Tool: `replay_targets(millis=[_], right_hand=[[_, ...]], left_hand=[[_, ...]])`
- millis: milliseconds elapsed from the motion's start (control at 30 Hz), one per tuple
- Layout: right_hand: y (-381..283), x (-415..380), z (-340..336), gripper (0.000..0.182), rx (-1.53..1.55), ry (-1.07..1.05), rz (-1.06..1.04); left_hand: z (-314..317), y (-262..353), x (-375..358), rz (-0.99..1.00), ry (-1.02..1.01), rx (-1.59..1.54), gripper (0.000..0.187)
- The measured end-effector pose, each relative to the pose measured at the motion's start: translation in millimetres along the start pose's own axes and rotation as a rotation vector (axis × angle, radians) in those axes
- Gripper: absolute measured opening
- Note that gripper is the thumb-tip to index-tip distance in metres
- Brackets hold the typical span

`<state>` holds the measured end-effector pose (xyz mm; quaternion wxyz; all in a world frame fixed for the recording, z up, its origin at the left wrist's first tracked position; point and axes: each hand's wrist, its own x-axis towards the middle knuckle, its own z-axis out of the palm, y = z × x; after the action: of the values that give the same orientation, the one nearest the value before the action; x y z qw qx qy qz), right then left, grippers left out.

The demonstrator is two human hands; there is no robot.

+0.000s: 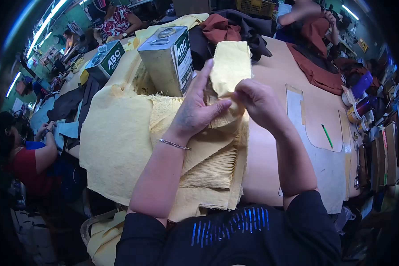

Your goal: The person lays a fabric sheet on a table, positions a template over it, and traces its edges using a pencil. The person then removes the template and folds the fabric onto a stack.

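A stack of pale yellow cloth pieces (pixel 231 66) stands raised in front of me. My left hand (pixel 199 108) holds its left side, fingers stretched up along the edge and thumb across the lower front. At the lower right, my right hand (pixel 259 99) has its fingers closed in a pinch on the cloth's edge; the fingertips are partly hidden. Below both hands lies a fanned pile of yellow cloth pieces (pixel 213 168), showing many layered edges. A broad yellow cloth sheet (pixel 113 142) spreads to the left of this pile.
Two ABC cans, a near one (pixel 162 57) and a farther one (pixel 104 60), stand behind the cloth. Brown and dark fabric (pixel 221 29) is heaped at the back. On the right lie a grey pattern sheet (pixel 317 164) and a green pen (pixel 327 136). Other people work around the table.
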<state>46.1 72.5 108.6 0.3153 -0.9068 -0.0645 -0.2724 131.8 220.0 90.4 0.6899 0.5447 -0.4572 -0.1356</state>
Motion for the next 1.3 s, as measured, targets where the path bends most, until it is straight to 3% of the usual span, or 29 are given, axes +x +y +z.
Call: replay_targets(millis=[100,200,400,567,633,667,767,967,1000,1033,1133,1233,1300], right_hand=[[-3.2,2.6,-8.9,0.007,-0.384,0.075,-0.180],[12.5,7.8,-13.0,0.009,-0.526,0.198,-0.215],[37.4,29.0,-6.9,0.013,-0.459,0.314,-0.239],[35.1,55.8,2.1,0.013,-0.372,0.319,-0.353],[58.4,63.1,2.4,0.009,-0.402,0.295,-0.231],[94.7,64.9,-3.0,0.009,-0.418,0.317,-0.149],[145.9,51.3,-14.9,0.012,-0.505,0.272,0.177],[166.4,88.4,-20.0,0.017,-0.525,0.245,0.080],[164.9,99.7,-24.1,0.020,-0.590,0.093,0.142],[166.6,108.8,-20.2,0.020,-0.605,0.078,0.127],[177.4,130.9,-2.3,0.019,-0.647,0.025,0.071],[182.4,130.8,14.0,0.020,-0.762,-0.090,0.195],[183.5,128.0,14.9,0.024,-0.751,0.013,0.307]], left_hand=[[1.9,1.7,0.1,0.000,-0.057,0.118,0.079],[4.9,8.5,0.3,-0.039,-0.074,0.052,0.076],[3.2,33.3,4.4,-0.093,-0.018,-0.263,0.071],[-14.5,53.8,-0.6,-0.090,0.038,-0.153,0.070],[-24.8,74.8,-8.8,-0.114,0.018,-0.070,0.068],[-27.6,98.7,-25.3,-0.167,0.167,-0.046,0.062],[-72.8,133.5,-50.1,0.098,0.372,-0.226,0.061],[-151.7,180.4,-86.1,0.422,0.642,-0.280,0.058],[-157.0,183.6,-88.7,0.453,0.687,-0.272,0.058],[-160.6,185.4,-91.4,0.477,0.719,-0.261,0.058],[-154.4,183.7,-88.6,0.520,0.787,-0.236,0.056],[-129.4,169.3,-73.1,0.545,0.807,-0.251,0.055],[-105.3,155.5,-57.7,0.547,0.787,-0.278,0.055]])
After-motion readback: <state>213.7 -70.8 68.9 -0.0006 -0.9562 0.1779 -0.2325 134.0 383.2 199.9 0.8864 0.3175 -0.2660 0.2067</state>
